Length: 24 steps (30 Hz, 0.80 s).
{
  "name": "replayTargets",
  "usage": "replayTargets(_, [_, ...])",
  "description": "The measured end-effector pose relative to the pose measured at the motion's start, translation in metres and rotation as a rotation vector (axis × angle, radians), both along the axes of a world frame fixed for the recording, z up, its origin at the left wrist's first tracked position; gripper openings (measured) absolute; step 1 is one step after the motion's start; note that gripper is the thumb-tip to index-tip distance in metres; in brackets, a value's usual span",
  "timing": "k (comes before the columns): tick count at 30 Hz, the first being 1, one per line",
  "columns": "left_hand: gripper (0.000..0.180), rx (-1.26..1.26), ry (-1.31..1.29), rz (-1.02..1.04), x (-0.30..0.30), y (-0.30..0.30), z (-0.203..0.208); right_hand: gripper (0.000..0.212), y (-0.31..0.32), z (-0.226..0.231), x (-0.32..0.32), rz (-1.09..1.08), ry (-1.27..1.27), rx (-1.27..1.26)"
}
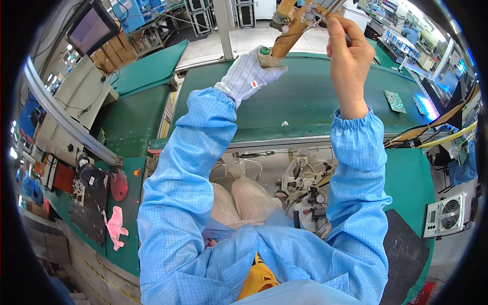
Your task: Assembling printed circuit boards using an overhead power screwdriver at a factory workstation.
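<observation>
My left hand (250,76), in a white glove with a thin grid pattern, is wrapped round the brown cylindrical handle of a hand-held tool (287,42). A green button (264,51) sits by the thumb at the handle's lower end. The tool tilts up to the right, and its metal and tan head runs out past the top edge. My bare right hand (352,58) is raised beside that head, thumb and fingers closed together close to thin wire-like parts. What lies between those fingertips is too small to make out.
Beneath both hands runs a green conveyor belt (300,109), with a small pale scrap (284,123) near its front edge. Two circuit boards, one green (394,101) and one by a bright light (421,105), lie rightward. A fan unit (445,216) stands right; a pink cloth (116,229) lies left.
</observation>
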<state>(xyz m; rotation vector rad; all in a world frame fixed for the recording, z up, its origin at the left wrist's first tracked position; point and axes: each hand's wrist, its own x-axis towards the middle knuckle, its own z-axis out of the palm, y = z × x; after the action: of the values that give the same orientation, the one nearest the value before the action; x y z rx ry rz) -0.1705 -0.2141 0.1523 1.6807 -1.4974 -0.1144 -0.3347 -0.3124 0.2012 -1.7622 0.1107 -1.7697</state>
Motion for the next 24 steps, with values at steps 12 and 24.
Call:
replayTargets(12, [0.051, 0.045, 0.013, -0.001, -0.002, 0.001, 0.001, 0.027, -0.005, -0.001, -0.001, 0.205, 0.054, 0.117])
replayTargets(24, [0.051, 0.056, -0.032, 0.038, -0.002, 0.003, 0.001, 0.028, 0.002, 0.002, 0.004, 0.133, 0.089, 0.017])
